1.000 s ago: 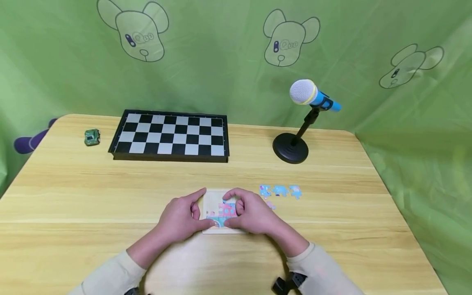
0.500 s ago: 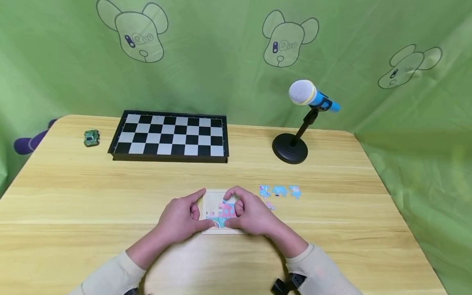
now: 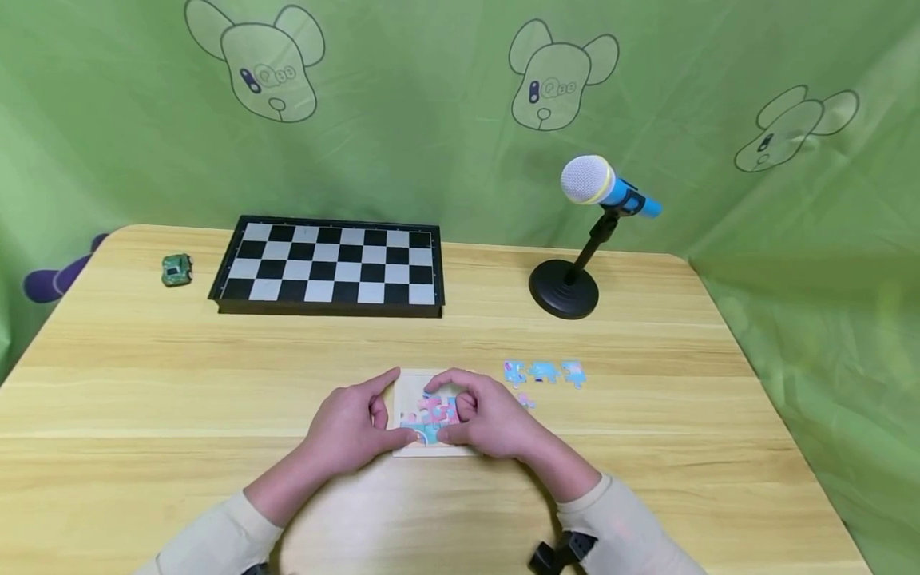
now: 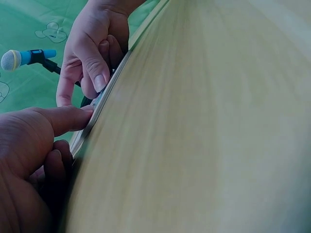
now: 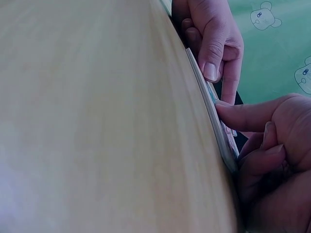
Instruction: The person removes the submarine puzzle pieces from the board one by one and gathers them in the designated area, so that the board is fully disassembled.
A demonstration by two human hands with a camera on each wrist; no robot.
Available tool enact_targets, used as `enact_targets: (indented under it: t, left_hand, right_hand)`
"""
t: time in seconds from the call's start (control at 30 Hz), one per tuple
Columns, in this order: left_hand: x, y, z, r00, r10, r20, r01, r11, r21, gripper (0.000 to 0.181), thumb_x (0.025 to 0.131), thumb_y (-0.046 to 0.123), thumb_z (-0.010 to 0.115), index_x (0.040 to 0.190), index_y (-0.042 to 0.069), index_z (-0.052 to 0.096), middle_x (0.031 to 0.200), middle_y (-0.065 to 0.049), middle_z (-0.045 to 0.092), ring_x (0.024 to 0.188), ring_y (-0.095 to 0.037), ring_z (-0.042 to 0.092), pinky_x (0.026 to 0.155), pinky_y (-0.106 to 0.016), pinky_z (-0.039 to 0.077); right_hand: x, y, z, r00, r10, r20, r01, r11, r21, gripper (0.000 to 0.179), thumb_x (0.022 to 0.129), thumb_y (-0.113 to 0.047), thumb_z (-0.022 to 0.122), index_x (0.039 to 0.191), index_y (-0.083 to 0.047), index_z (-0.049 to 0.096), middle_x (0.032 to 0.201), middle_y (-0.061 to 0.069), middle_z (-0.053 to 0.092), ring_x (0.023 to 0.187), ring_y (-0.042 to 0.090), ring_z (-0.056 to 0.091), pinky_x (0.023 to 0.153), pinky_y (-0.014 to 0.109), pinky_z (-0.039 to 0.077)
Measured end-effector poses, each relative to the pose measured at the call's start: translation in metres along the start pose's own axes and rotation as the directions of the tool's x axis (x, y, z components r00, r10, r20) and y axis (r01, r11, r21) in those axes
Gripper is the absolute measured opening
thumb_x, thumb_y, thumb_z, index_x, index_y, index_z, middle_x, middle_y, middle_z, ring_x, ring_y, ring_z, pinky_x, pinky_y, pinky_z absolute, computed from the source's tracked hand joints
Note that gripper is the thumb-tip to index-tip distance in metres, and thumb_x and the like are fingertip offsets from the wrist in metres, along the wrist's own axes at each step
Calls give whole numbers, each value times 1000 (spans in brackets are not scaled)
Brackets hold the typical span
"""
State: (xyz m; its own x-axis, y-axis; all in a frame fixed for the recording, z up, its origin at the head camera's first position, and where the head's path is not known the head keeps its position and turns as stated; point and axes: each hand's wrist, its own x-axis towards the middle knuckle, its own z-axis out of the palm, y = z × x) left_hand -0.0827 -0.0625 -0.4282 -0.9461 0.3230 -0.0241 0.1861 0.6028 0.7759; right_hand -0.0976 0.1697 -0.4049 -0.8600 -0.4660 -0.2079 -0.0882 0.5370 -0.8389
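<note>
A pale square puzzle tray (image 3: 408,390) lies flat before me, its lower part filled with pink and blue jigsaw pieces. My left hand (image 3: 348,429) holds its left side, index finger stretched to the far corner and thumb (image 4: 73,119) on the lower pieces. From the right, my right hand (image 3: 496,415) reaches over the tray with a bent index finger at a pink jigsaw piece (image 3: 433,405), which sits askew among the others. Its thumb (image 5: 238,115) touches the bottom row. The right hand hides the tray's right side.
Several loose jigsaw pieces (image 3: 544,371) lie right of the tray. Behind stand a black-and-white chessboard (image 3: 331,263) and a blue microphone (image 3: 618,192) on a black stand (image 3: 564,291). A small green toy car (image 3: 176,270) is at the far left.
My right index finger has shifted slightly left, and the pink piece has slid left and turned out of line with its neighbours. The left hand keeps its hold on the tray.
</note>
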Motion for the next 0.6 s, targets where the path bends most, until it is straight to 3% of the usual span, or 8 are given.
enact_targets:
  t: [0.17,0.37,0.6]
  left_hand:
    - [0,0,0,1000,3,1,-3,1000,-1,88,71,32,91,143,0,52,61,12,51,53,-7,47,57,-29,43]
    - [0,0,0,1000,1,-4,-1,1000,-15,87,70,31,92,142,0,53,61,12,51,54,-7,47,58,-29,43]
    - [-1,0,0,1000,-11,1,11,1000,-13,87,70,31,92,142,1,54,61,11,51,54,-7,47,59,-29,43]
  right_hand:
    - [-1,-1,-1,1000,9,12,-9,1000,-25,49,77,-8,87,120,-17,64,57,-3,38,50,13,37,54,28,35]
    - [1,0,-1,1000,13,23,-12,998,-64,38,77,-14,88,109,-17,66,56,-3,37,49,12,36,54,29,35]
    - [1,1,-1,999,-11,33,13,998,-62,32,78,-11,85,104,-15,67,56,-4,34,49,10,33,56,28,38]
